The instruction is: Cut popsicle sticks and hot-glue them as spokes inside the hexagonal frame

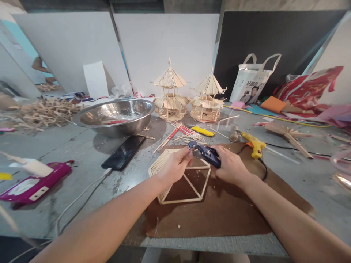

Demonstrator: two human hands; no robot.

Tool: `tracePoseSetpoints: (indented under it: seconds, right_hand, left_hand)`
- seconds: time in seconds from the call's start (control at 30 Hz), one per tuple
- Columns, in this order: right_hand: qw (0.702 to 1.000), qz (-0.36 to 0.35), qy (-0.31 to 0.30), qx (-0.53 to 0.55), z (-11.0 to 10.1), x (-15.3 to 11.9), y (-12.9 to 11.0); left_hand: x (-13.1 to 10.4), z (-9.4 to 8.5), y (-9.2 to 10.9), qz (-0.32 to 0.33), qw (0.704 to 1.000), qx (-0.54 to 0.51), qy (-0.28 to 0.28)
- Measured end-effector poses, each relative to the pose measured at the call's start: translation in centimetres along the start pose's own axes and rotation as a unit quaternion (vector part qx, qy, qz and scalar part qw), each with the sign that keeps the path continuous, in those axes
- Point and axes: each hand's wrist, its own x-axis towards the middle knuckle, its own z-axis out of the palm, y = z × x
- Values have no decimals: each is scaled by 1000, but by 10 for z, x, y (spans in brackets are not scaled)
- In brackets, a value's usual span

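Observation:
My right hand (230,166) is wrapped around a dark blue hand tool (208,155), which looks like a cutter with curved handles. At its far end, my left hand (177,164) is closed, thumb and fingers pinched together; whatever lies between them is too small to make out. Below both hands, a hexagonal frame of pale wooden sticks (182,201) lies flat on a brown mat (219,219). Its left side is filled with close-set sticks, partly hidden by my left hand. The right side is open, with a diagonal stick across it.
Behind stand two stick pagoda models (170,91), beside a steel bowl (115,126). A yellow glue gun (253,144), a yellow utility knife (203,131) and loose sticks lie near the mat. Leftward are a phone (123,153) on a cable and a magenta device (38,182).

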Motion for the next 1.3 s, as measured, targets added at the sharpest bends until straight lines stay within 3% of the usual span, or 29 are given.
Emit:
tracePoseSetpoints:
  seconds: [1.3]
  right_hand:
    - [1000,-9,-3,-20,3,-2,-1]
  left_hand:
    - [0,-1,7,32,999,14,9]
